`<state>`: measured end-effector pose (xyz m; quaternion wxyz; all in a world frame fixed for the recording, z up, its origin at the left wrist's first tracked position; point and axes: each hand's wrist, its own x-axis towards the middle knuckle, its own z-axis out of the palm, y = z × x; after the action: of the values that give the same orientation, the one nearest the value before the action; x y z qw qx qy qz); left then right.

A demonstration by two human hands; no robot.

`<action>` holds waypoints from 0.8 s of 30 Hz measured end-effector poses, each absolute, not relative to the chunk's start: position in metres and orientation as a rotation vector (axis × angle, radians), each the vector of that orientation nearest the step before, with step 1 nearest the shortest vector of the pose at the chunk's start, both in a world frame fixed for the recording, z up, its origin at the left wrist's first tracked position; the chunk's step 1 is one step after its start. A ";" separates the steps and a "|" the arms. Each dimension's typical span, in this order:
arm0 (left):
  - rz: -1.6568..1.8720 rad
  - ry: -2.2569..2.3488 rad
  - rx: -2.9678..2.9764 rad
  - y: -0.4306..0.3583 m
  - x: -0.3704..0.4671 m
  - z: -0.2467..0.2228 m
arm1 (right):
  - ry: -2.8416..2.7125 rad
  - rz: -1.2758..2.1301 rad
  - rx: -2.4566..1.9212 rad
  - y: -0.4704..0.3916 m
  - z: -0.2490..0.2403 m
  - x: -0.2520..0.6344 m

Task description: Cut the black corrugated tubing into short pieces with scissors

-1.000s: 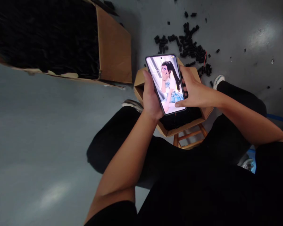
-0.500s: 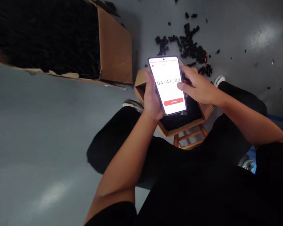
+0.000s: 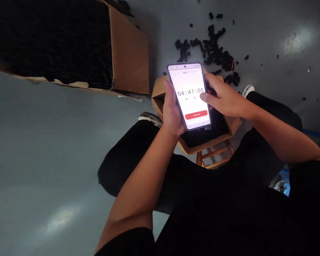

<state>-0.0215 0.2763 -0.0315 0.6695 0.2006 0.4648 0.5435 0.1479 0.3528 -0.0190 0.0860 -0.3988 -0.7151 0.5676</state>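
Note:
A smartphone [image 3: 193,106] with a bright screen is held upright between my two hands. Its screen reads 04:41:00 above a red button. My left hand [image 3: 172,115] is closed around the phone's left edge, thumb along the side. On the other edge, my right hand [image 3: 226,97] grips it, with the thumb over the screen beside the digits and the other fingers mostly hidden behind. Below the phone is a small open cardboard box [image 3: 192,150] with dark contents, partly covered by the phone and hands.
A large cardboard box [image 3: 130,60] full of black pieces stands at the upper left. Several short black pieces [image 3: 216,51] lie scattered on the grey floor beyond the small box. A wooden stool [image 3: 216,164] is under the small box, between my legs.
The screen has dimmed slightly, so its small text and icons show more clearly. Both hands and the phone stay in practically the same place.

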 end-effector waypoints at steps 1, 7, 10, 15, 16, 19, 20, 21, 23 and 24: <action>1.229 1.047 0.457 0.276 -0.021 -0.032 | -2.132 1.696 -1.191 0.353 -0.019 0.148; 1.205 1.100 0.454 0.275 -0.021 -0.035 | -2.133 1.674 -1.215 0.352 -0.017 0.148; 1.215 1.094 0.447 0.275 -0.021 -0.037 | -2.138 1.676 -1.208 0.352 -0.019 0.148; 1.218 1.083 0.443 0.275 -0.022 -0.038 | -2.126 1.692 -1.203 0.353 -0.019 0.148; 1.224 1.078 0.436 0.275 -0.022 -0.038 | -2.126 1.693 -1.202 0.353 -0.019 0.148; 1.239 1.053 0.429 0.275 -0.022 -0.039 | -2.140 1.686 -1.205 0.353 -0.018 0.148; 1.239 1.051 0.430 0.275 -0.022 -0.039 | -2.149 1.679 -1.206 0.353 -0.018 0.149; 1.235 1.053 0.431 0.275 -0.022 -0.039 | -2.160 1.670 -1.204 0.353 -0.019 0.149; 1.218 1.061 0.435 0.275 -0.022 -0.039 | -2.183 1.648 -1.189 0.353 -0.021 0.150; 1.209 1.067 0.443 0.275 -0.022 -0.039 | -2.191 1.640 -1.178 0.354 -0.023 0.150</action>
<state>-0.0224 0.2755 -0.0388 0.6702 0.1967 0.4736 0.5366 0.1502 0.3535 -0.0225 0.0811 -0.3942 -0.7329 0.5486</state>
